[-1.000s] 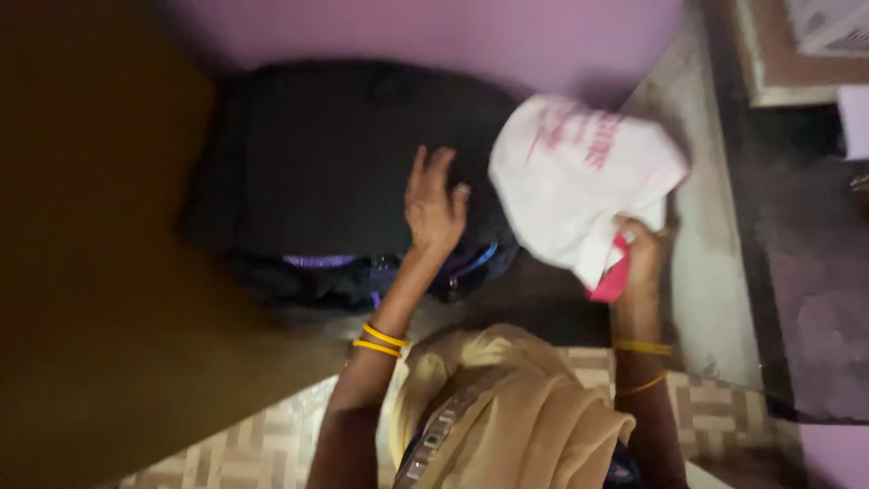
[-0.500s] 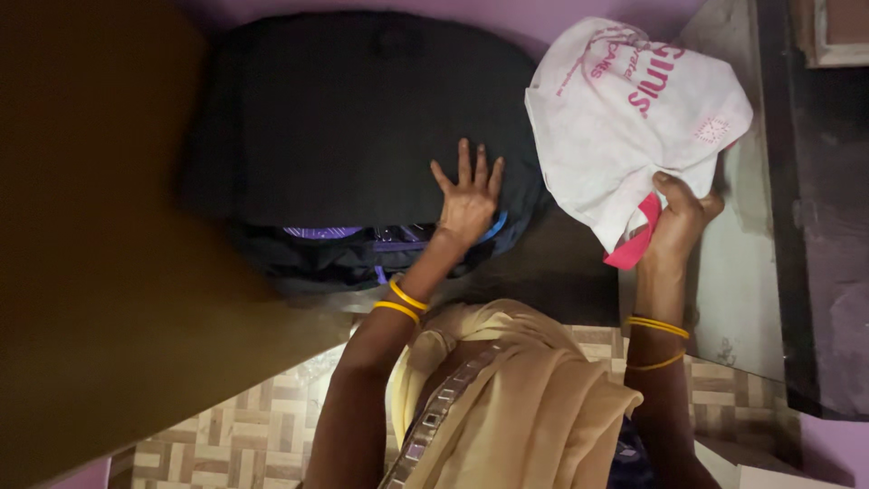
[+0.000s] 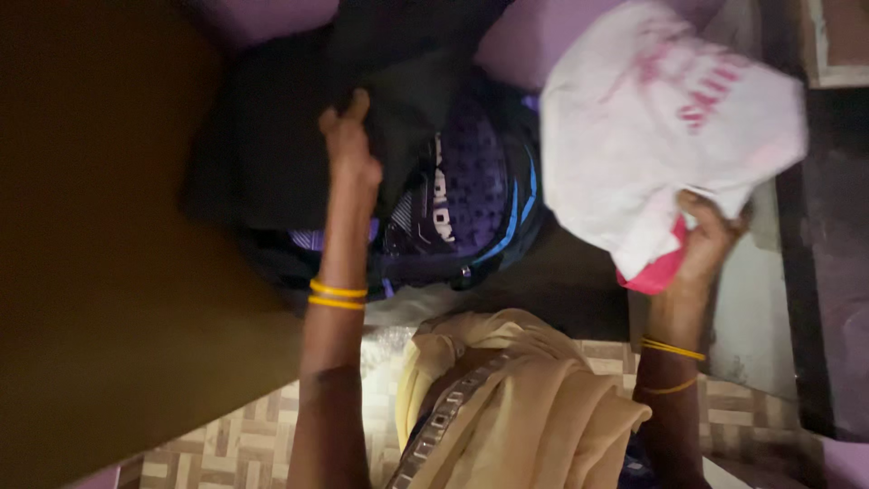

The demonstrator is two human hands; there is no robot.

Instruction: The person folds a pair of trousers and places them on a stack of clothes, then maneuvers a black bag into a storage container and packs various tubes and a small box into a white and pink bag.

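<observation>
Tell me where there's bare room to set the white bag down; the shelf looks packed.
Free: the grey ledge right of the right hand, bordered by the dark strip at the frame's right. The shadowed gap between the purple backpack and white bag is narrow. Crowded: where the left hand grips the black cloth.

Backpack [image 3: 471, 199] sits in the middle, against the wall [image 3: 525, 45] behind it. Cloth cover [image 3: 272, 154] lies over the backpack's left part, lifted off its right part. Left hand [image 3: 348, 149] is on the cover's edge, above the backpack. Board [image 3: 109, 235] stands left of the backpack. Bag [image 3: 652, 127] hangs right of the backpack, held from below by right hand [image 3: 711, 240]. Ledge [image 3: 756, 308] lies under and right of the bag. Tiled floor [image 3: 235, 444] is nearest, below everything.
</observation>
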